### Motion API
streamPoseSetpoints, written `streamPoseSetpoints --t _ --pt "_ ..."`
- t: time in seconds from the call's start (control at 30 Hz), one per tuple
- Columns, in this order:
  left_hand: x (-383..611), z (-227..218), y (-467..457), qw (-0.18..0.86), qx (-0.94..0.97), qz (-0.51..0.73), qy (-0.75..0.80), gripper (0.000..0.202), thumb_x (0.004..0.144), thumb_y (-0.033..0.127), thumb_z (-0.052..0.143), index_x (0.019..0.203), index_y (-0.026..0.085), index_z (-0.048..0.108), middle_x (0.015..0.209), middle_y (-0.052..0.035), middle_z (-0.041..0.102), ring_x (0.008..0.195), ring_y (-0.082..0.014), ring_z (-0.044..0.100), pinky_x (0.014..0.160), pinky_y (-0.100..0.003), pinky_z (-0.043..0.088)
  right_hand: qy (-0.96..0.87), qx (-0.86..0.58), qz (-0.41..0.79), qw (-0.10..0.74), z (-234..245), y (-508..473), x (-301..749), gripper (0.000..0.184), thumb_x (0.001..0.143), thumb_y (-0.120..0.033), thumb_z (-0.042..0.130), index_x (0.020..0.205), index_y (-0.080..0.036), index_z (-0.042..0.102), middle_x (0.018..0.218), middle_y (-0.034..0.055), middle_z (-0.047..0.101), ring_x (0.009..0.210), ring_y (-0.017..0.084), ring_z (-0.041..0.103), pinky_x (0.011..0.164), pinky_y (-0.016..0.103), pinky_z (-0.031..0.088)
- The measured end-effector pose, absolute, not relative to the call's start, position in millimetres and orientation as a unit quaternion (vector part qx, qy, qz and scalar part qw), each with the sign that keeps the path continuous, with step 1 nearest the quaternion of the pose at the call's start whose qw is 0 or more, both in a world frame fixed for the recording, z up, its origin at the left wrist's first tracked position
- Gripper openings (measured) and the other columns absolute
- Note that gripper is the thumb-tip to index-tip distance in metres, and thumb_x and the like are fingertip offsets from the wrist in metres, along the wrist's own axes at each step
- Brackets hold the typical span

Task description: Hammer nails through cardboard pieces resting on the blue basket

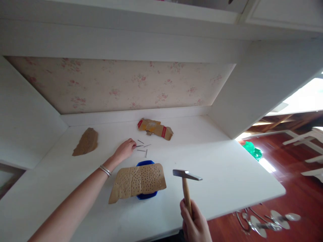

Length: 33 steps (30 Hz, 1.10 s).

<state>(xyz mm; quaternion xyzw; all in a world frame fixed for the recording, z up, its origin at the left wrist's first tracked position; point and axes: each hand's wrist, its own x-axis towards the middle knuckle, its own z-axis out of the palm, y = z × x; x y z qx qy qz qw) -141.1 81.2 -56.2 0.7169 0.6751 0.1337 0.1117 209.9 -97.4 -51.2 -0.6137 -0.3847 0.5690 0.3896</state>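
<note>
My left hand point(125, 149) reaches across the white table point(222, 168), its fingers pinched on a nail at the edge of several loose nails point(142, 147). A bracelet circles that wrist. My right hand point(194, 223) grips the wooden handle of a hammer point(187, 178), whose steel head stands upright above the table near the front edge. Between the hands a perforated piece of cardboard point(138, 182) lies over a blue object point(145, 163).
A torn brown cardboard scrap point(86, 142) lies at the left. Crumpled cardboard packaging with red marks point(155, 128) sits near the floral back wall. Past the table's right edge are red wood flooring, something green point(252, 150) and metal pieces point(264, 222).
</note>
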Motion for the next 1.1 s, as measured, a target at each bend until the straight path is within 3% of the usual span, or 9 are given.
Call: streamPoseSetpoints --t 0.3,0.43,0.57,0.73,0.8,0.97,1.1 --pt "-152.3 -59.3 72.0 0.106 0.697 0.217 0.675 0.024 0.091 0.023 0.041 0.094 0.018 0.065 0.090 -0.0086 0.067 0.085 -0.0230 0.063 0.082 -0.035 0.048 -0.392 -0.601 0.582 0.382 -46.0 -93.0 205.7 0.050 0.075 -0.070 0.061 0.081 -0.021 0.055 0.050 -0.0110 0.028 0.039 0.007 0.027 0.034 0.017 0.021" --pt "-158.8 -39.6 61.6 0.100 0.671 0.278 0.681 0.032 0.093 0.026 0.036 0.104 0.017 0.064 0.100 -0.0087 0.066 0.087 -0.0204 0.063 0.085 -0.034 0.049 -0.378 -0.592 0.602 0.379 -42.1 -92.4 200.6 0.050 0.074 -0.071 0.062 0.081 -0.022 0.054 0.050 -0.0120 0.024 0.038 0.006 0.024 0.033 0.017 0.020" --pt "-149.4 -3.7 38.7 0.107 0.644 0.328 0.683 0.038 0.095 0.034 0.034 0.112 0.017 0.063 0.097 -0.0063 0.066 0.078 -0.0162 0.063 0.076 -0.030 0.053 -0.364 -0.589 0.614 0.379 -38.1 -87.4 196.8 0.050 0.073 -0.070 0.063 0.081 -0.022 0.052 0.050 -0.0123 0.023 0.038 0.006 0.022 0.032 0.016 0.019" --pt "-111.2 38.6 3.3 0.243 0.567 0.438 0.654 0.044 0.091 0.045 0.051 0.124 0.017 0.056 0.103 -0.0067 0.068 0.083 -0.0163 0.066 0.080 -0.031 0.056 -0.352 -0.579 0.633 0.376 -35.5 -81.1 190.3 0.048 0.076 -0.068 0.063 0.083 -0.022 0.051 0.051 -0.0124 0.024 0.039 0.005 0.022 0.032 0.015 0.017" --pt "-94.7 48.4 -7.5 0.250 0.568 0.449 0.643 0.042 0.086 0.044 0.060 0.119 0.018 0.060 0.101 -0.0061 0.070 0.089 -0.0182 0.068 0.083 -0.031 0.056 -0.347 -0.572 0.641 0.376 -35.0 -80.3 187.3 0.047 0.076 -0.068 0.063 0.083 -0.023 0.050 0.051 -0.0127 0.024 0.039 0.005 0.021 0.032 0.014 0.016" --pt "-58.3 58.8 -17.6 0.274 0.576 0.451 0.624 0.028 0.089 0.043 0.058 0.098 0.020 0.073 0.075 -0.0009 0.071 0.063 -0.0135 0.066 0.064 -0.024 0.056 -0.337 -0.553 0.660 0.380 -31.3 -80.0 181.0 0.047 0.078 -0.067 0.063 0.084 -0.022 0.049 0.051 -0.0138 0.022 0.039 0.004 0.018 0.033 0.014 0.015" --pt "-35.3 53.5 -9.5 0.252 0.631 0.434 0.592 0.022 0.088 0.039 0.062 0.086 0.023 0.076 0.090 -0.0017 0.073 0.084 -0.0160 0.068 0.081 -0.024 0.054 -0.335 -0.550 0.663 0.382 -24.1 -77.5 176.6 0.048 0.076 -0.067 0.063 0.085 -0.023 0.049 0.050 -0.0140 0.023 0.038 0.004 0.018 0.033 0.013 0.014"
